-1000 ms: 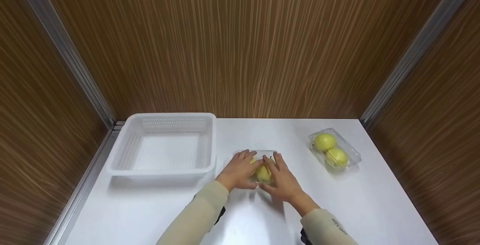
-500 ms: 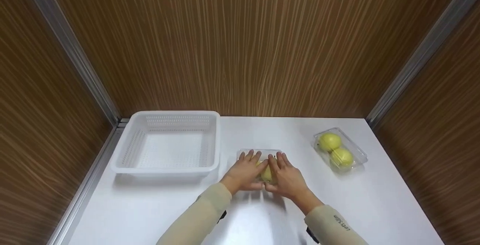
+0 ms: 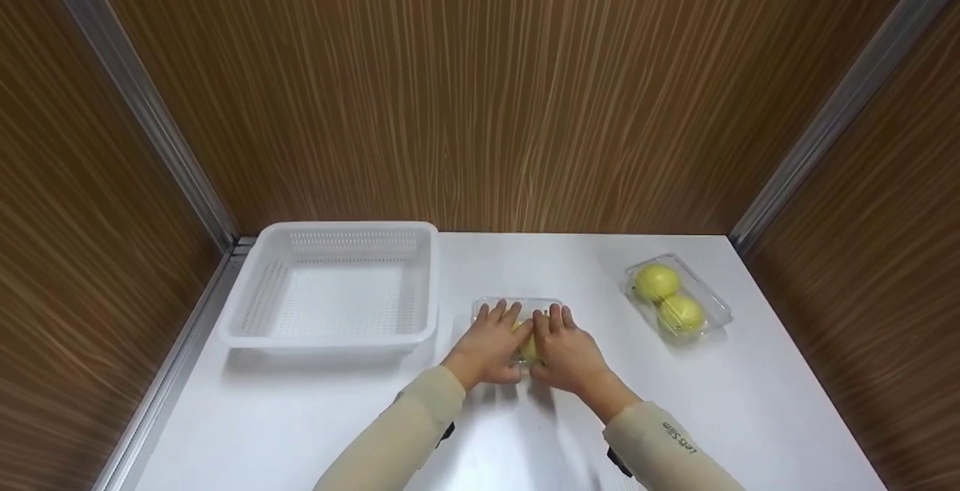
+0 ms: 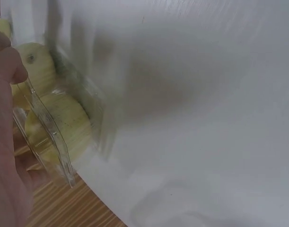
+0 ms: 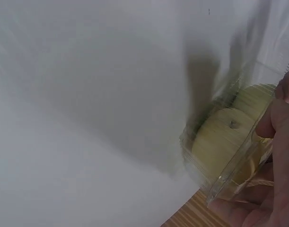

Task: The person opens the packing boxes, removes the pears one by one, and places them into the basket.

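Observation:
A clear plastic clamshell box (image 3: 538, 302) with round yellow fruits (image 3: 529, 348) inside lies at mid-table in the head view, largely covered by both hands. My left hand (image 3: 486, 344) rests on its left part, fingers straight and spread, thumb toward the near edge. On the right part presses my right hand (image 3: 571, 354), its fingers pointing forward and close together. In the left wrist view the left thumb touches the rim of the box (image 4: 54, 135). The right wrist view has the right thumb at the lid's edge and fingers along the box's side (image 5: 220, 182).
A white perforated plastic basket (image 3: 326, 341) stands at the back left. Toward the back right lies a second clear box (image 3: 705, 299) with two yellow fruits (image 3: 657, 282). Wood-grain panels (image 3: 480, 100) enclose the white table (image 3: 300, 423) at the back and sides.
Both hands have drawn closer together over the box, and the right fingers have come together. Less fruit shows between the hands. The basket and second box stay put; the view has shifted slightly.

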### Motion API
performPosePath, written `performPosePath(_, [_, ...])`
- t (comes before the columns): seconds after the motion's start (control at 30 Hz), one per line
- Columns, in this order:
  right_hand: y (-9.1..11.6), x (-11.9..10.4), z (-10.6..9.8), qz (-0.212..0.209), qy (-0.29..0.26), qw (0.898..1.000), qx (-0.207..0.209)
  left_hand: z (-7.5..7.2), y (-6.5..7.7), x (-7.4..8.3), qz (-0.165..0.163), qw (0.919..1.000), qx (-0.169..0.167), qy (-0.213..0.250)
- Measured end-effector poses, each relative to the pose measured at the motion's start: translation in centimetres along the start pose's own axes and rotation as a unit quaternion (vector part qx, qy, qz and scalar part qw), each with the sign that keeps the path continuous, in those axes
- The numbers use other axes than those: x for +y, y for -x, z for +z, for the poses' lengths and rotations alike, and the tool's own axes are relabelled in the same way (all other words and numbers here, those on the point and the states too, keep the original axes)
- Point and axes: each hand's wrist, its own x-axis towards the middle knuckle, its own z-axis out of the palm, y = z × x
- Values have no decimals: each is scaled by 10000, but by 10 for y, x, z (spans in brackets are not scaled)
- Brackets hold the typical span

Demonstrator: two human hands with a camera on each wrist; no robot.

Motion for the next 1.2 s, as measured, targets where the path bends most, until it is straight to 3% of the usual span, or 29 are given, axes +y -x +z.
performPosePath(0.2, [2,3,4,-71,118,9994,333,3,3,-2,4,9995,296,149])
performPosePath(0.43, [-5,-9,-9,402,-443,9982,-43,7,1,-2,-129,9979,473,414])
performPosePath(0.6, [-8,-14,-13,729,-381,9963,-228,7,-2,-1,-192,9974,550,414])
performPosePath(1.03, [-1,-12,-3,855,-563,9947,-92,-8,-11,7,-377,9990,129,206])
performPosePath(1.2, [0,-12,-6,915,-644,9935,-216,-8,-12,11,-373,9992,37,-144])
